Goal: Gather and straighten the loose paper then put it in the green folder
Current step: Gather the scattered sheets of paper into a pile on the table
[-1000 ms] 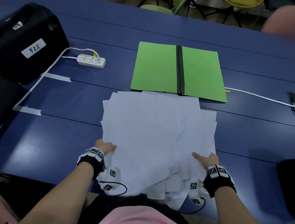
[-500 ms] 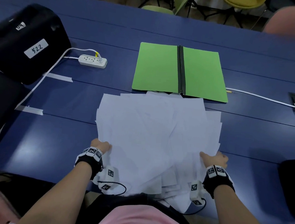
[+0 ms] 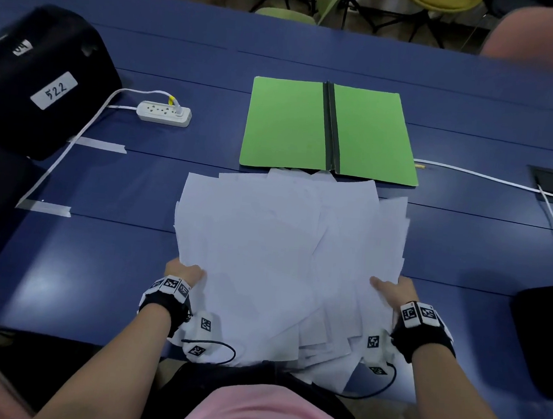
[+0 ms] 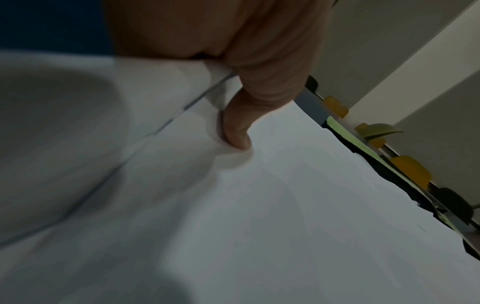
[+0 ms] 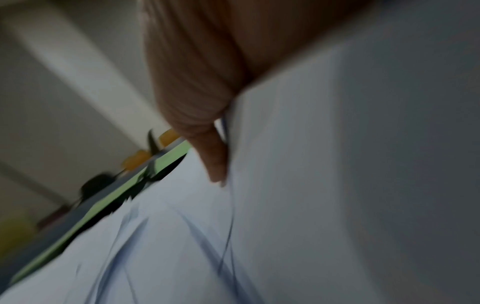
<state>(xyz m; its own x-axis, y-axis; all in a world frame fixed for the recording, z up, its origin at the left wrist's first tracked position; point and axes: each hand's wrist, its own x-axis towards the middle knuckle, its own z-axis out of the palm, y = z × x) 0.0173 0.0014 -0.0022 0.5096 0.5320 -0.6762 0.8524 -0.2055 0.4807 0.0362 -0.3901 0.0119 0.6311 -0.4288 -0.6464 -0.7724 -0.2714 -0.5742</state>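
Observation:
A loose, fanned pile of white paper [image 3: 285, 243] lies in the middle of the blue table [image 3: 99, 261], with its near sheets hanging over the table's front edge. My left hand [image 3: 184, 273] grips the pile's left edge, thumb on top [image 4: 237, 131] and fingers hidden under the sheets. My right hand [image 3: 391, 289] grips the right edge the same way, thumb [image 5: 215, 160] on the paper [image 5: 337, 185]. The green folder [image 3: 331, 131] lies open and flat just beyond the pile, and the far sheets reach its near edge.
A black case labelled 522 [image 3: 40, 81] stands at the far left. A white power strip [image 3: 163, 114] with its cable lies left of the folder. A white cable [image 3: 486, 178] runs to a table socket at right. A dark object [image 3: 543, 336] sits at the right edge.
Both hands have moved slightly apart along the pile's sides, and the sheets have shifted and spread a little toward the folder.

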